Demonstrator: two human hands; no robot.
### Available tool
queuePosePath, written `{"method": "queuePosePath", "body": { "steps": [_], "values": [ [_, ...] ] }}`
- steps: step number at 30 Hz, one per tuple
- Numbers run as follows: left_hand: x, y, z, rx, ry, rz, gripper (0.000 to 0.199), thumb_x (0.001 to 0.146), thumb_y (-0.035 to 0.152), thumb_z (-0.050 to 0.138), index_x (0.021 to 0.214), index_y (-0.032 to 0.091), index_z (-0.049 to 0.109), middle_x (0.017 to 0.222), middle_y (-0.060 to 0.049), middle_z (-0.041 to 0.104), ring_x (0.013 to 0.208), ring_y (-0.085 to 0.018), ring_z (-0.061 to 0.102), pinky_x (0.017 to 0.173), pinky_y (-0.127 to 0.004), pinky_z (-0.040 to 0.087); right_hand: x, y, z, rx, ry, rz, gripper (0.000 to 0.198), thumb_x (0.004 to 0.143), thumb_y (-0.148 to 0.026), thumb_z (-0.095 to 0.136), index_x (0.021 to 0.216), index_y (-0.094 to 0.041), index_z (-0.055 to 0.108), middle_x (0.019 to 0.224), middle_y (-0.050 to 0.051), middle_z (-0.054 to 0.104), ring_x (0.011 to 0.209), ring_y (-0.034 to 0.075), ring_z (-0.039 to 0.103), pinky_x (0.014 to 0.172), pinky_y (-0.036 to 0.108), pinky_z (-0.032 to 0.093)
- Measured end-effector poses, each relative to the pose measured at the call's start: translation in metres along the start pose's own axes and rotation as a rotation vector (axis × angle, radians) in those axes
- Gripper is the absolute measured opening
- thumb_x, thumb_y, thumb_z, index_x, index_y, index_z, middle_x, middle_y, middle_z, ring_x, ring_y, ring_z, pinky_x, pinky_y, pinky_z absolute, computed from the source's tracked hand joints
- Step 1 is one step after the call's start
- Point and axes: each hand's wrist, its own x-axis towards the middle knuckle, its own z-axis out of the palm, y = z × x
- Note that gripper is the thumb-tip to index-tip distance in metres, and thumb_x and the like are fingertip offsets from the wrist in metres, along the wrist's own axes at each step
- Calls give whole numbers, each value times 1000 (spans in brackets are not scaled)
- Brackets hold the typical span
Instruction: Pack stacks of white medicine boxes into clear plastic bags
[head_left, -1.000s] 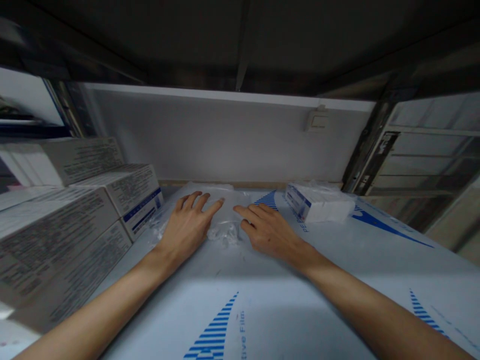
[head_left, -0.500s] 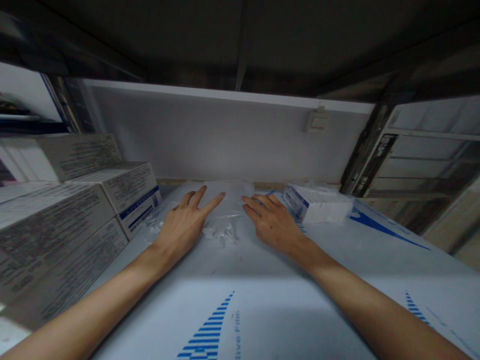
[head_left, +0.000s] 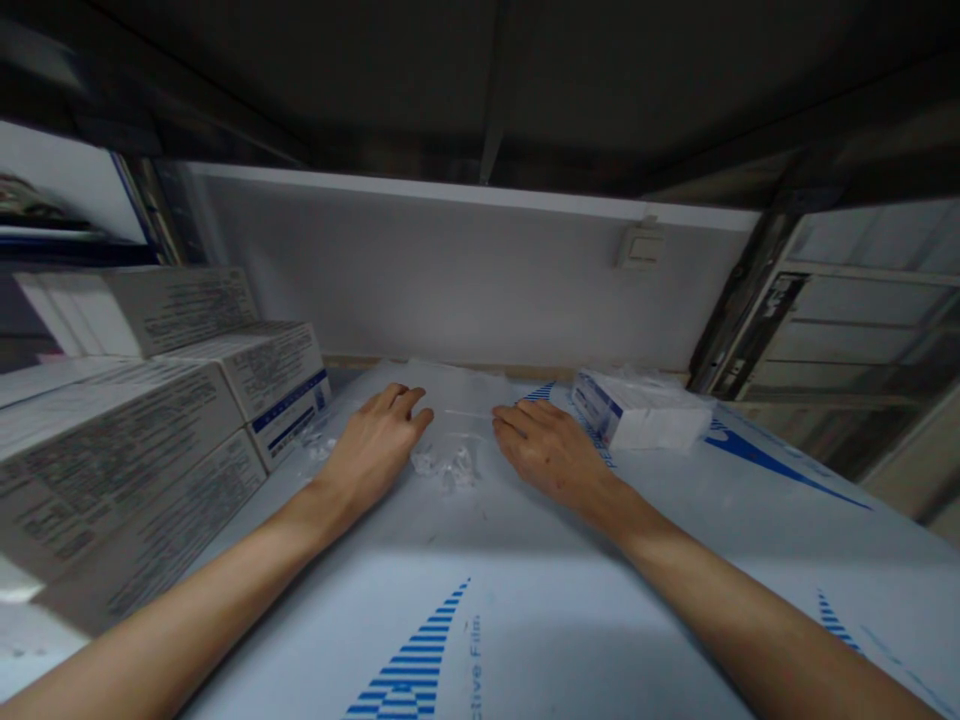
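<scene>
Dim shelving frames a white shelf (head_left: 525, 620) printed with blue stripes, and at its back lies a clear plastic bag (head_left: 450, 440), crumpled at its near edge. On the bag's left side the left hand (head_left: 375, 450) lies flat, fingers loosely spread; on its right side the right hand (head_left: 547, 450) does likewise. Neither grip pinches the bag yet, so lifting appears not begun. Right of the bag sits a wrapped white pack (head_left: 637, 410); left of it, stacked cartons (head_left: 135, 420).

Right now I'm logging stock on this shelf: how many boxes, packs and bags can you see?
Printed boxes stacked at left: 4 in view, possibly more out of frame
White wrapped pack: 1
Clear plastic bag, under the left hand and right hand: 1
Total: 6
</scene>
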Motion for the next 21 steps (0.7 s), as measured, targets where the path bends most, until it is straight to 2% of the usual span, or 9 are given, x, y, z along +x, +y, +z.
{"method": "queuePosePath", "body": {
  "steps": [3,8,18,21],
  "values": [
    [-1,-1,2,-18,45,46,45,84,-7,48,113,14,75,129,-15,69,123,-32,59,97,-45,57,0,0,-2,18,-16,0,20,93,-2,55,99,-10,72,100,12,75,86,22,64,77,34,49],
    [0,-2,5,-15,87,86,39,84,-5,52,106,13,78,133,-16,67,125,-35,58,99,-50,55,2,1,-5,6,-81,28,18,93,-3,57,97,-12,72,94,10,73,83,21,63,73,33,47],
    [-1,1,10,-20,90,96,31,87,3,57,107,13,78,134,-16,66,128,-37,55,100,-51,54,3,1,-14,24,-161,47,17,97,-7,55,101,-13,70,98,10,72,88,20,65,74,33,48],
    [-1,1,11,-9,83,83,32,86,2,56,107,13,78,138,-17,63,131,-39,53,101,-53,52,4,0,-16,11,-214,49,24,98,-6,50,108,-13,70,109,13,71,93,21,66,72,33,49]
  ]
}}
